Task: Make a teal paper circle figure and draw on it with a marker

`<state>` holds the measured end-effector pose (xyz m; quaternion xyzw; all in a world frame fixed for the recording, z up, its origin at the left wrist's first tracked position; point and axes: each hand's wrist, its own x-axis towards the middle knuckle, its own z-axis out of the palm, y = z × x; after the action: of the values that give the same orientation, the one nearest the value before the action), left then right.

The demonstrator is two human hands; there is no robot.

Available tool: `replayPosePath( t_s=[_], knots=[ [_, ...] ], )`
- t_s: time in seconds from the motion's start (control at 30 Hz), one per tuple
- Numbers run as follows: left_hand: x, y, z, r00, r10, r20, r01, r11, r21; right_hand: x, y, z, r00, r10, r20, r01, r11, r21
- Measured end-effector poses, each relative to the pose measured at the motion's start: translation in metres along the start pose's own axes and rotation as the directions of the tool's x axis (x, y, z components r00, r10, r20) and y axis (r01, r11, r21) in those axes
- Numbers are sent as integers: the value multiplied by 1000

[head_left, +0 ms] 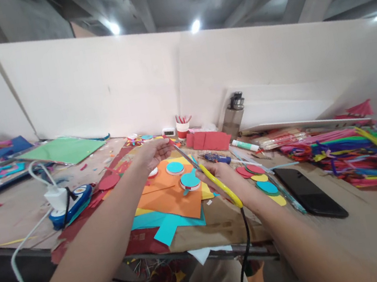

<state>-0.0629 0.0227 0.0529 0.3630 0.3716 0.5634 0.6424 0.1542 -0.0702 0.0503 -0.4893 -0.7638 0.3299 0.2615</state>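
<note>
My right hand (224,173) is closed round a yellow-handled tool (220,185) with a thin grey tip pointing up and left. A black cord (247,242) hangs from the tool's back end over the table edge. My left hand (152,153) hovers at that tip with its fingers curled; what it pinches, if anything, is too small to name. Below both hands lie orange paper sheets (172,197) with round blue-topped discs (175,167) on them, over turquoise paper (169,224).
A black phone (309,192) lies to the right, beside a heap of colourful strips (362,154). A blue power strip (70,205) with a white plug sits left. A green sheet (64,149), a cup of pens (182,128), a bottle (234,113) and red paper (208,140) stand behind.
</note>
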Motion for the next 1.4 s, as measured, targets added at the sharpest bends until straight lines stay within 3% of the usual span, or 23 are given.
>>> replayPosePath(
  t_s=[0.5,0.67,0.77,0.87,1.0,1.07,1.17,1.3,1.4],
  knots=[
    [-3,-2,0,999,-33,12,33,999,-8,5,12,1,999,-38,7,38,999,-30],
    [1,-4,-3,1000,-13,14,12,998,65,1,11,-4,986,-164,-36,152,963,-222],
    [3,-6,-7,999,32,-1,-32,994,103,1,13,-9,988,-152,-19,140,946,-294],
    [5,-7,-11,993,100,-55,-92,986,137,3,18,-13,993,-112,-33,95,936,-338],
    [7,-9,-13,993,112,-47,-100,973,207,7,25,-12,986,59,-154,-128,861,-492],
    [6,-13,-10,996,89,3,-86,952,294,8,28,-8,970,133,-205,-231,773,-591],
    [0,-24,0,992,8,129,-68,880,470,9,30,-1,957,188,-222,-290,690,-663],
    [-10,-40,14,957,-91,276,-83,824,561,9,29,4,951,211,-228,-311,662,-682],
    [-14,-47,20,943,-106,314,-92,825,557,8,28,5,945,226,-235,-326,655,-682]
  ],
)
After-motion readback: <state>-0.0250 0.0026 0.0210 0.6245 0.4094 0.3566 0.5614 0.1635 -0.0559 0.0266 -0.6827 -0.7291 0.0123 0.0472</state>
